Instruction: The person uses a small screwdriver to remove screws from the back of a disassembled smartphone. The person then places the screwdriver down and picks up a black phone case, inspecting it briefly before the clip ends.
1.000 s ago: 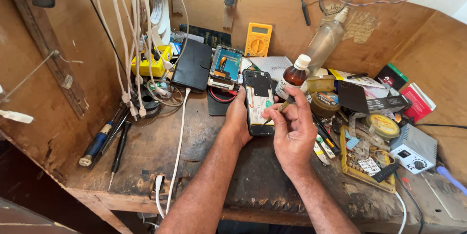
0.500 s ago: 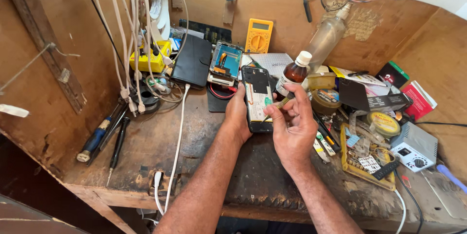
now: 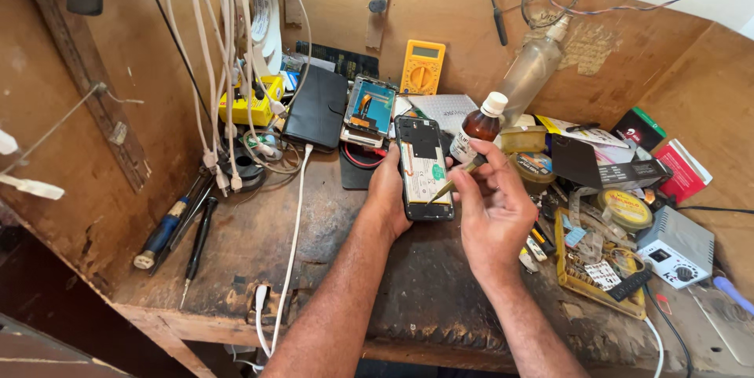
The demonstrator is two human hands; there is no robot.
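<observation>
While left hand (image 3: 390, 193) grips opened phone (image 3: 424, 167) steady, right hand (image 3: 491, 209) pinches tweezers (image 3: 454, 177); best keep tip shallow, phone braced against worktop (image 3: 236, 268).

The left hand (image 3: 390, 193) steadies an opened phone (image 3: 424, 167) while the right hand (image 3: 491, 209) grips tweezers (image 3: 455, 177).
</observation>
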